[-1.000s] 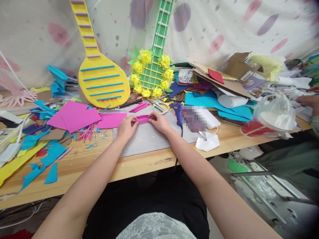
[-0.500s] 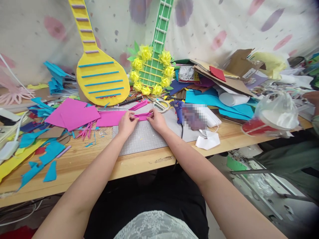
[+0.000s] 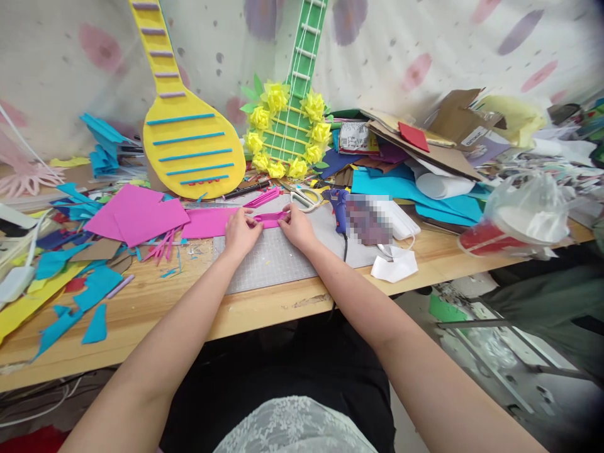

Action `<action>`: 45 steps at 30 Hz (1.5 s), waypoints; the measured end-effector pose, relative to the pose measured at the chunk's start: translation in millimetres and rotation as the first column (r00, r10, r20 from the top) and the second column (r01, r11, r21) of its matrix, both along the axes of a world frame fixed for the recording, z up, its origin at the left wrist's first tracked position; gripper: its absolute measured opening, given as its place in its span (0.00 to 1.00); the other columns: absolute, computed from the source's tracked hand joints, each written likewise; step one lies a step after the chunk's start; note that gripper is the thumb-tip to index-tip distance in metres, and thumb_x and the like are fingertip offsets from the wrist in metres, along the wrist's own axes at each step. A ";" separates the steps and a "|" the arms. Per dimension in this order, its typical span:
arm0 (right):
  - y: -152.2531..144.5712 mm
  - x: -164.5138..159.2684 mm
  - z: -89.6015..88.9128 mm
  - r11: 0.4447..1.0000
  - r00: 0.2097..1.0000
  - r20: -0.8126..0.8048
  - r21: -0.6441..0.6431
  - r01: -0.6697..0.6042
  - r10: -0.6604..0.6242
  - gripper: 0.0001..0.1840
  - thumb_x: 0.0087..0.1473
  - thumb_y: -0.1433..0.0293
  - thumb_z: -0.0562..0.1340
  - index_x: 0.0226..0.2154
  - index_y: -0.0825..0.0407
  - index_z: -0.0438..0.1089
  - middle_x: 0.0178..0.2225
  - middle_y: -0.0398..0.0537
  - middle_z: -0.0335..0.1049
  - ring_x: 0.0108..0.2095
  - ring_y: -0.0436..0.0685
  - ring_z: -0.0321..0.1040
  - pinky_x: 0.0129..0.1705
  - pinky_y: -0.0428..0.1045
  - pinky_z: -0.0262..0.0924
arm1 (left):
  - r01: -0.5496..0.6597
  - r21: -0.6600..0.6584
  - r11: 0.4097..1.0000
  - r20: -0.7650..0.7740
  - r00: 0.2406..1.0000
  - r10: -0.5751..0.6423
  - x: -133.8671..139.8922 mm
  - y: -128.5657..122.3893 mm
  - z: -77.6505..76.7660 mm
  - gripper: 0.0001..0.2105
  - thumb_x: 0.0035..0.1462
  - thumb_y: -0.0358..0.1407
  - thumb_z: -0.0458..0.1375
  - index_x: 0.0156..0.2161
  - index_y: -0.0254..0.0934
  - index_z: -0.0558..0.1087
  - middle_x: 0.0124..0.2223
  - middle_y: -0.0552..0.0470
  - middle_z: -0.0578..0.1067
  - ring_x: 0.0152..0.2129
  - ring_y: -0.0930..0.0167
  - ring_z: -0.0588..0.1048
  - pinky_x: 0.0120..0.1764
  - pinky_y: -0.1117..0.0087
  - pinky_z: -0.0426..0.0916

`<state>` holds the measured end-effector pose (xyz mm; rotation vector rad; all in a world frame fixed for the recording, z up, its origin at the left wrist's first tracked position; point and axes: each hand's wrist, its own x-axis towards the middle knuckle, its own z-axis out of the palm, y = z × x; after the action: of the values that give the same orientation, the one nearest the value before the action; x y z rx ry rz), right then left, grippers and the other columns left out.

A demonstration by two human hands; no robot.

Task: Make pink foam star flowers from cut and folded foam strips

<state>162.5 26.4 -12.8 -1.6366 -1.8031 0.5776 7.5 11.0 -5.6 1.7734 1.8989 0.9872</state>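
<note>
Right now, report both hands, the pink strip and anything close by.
Left hand and right hand pinching pink strip. Strip spans between them, over grey mat. Scissors close beyond right hand, glue gun to its right.

On the pale wooden table [image 3: 170,327], thin angular magenta sheets [image 3: 146,217] lie left of the narrow folded magenta strip [image 3: 270,220], the blue plastic glue gun [image 3: 338,209] right; far behind, the flat yellow guitar-shaped cutout [image 3: 189,145] stands left of the green flower-edged one [image 3: 296,100].
</note>
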 end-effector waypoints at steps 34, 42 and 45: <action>-3.9 -8.0 0.7 0.995 0.935 0.353 0.101 -0.024 -0.014 0.10 0.56 0.71 0.52 0.40 0.57 0.64 0.40 0.56 0.69 0.42 0.59 0.64 0.44 0.51 0.56 | 0.132 0.098 0.986 -0.366 0.926 -0.088 4.8 -5.0 -0.8 0.08 0.52 0.33 0.55 0.33 0.43 0.77 0.37 0.47 0.72 0.44 0.59 0.63 0.46 0.58 0.58; -7.3 -9.1 2.9 0.994 0.889 0.457 0.100 -0.050 -0.001 0.12 0.58 0.71 0.51 0.41 0.57 0.66 0.41 0.58 0.68 0.43 0.60 0.63 0.45 0.52 0.55 | 0.087 0.080 0.993 -0.387 0.921 -0.050 7.1 -2.9 -0.2 0.09 0.53 0.41 0.56 0.33 0.42 0.77 0.38 0.46 0.70 0.45 0.59 0.63 0.48 0.57 0.57; -8.4 -9.4 3.0 0.993 0.889 0.457 0.107 -0.053 -0.002 0.13 0.59 0.68 0.51 0.41 0.57 0.66 0.41 0.59 0.67 0.43 0.61 0.63 0.45 0.52 0.55 | 0.066 0.088 0.994 -0.393 0.919 -0.027 10.0 -2.9 -0.9 0.09 0.54 0.41 0.55 0.32 0.42 0.76 0.39 0.45 0.70 0.45 0.58 0.63 0.48 0.56 0.57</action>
<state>153.2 18.0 -9.7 -1.7724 -2.1463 0.0874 17.5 8.1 -6.5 2.1994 2.0520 0.7626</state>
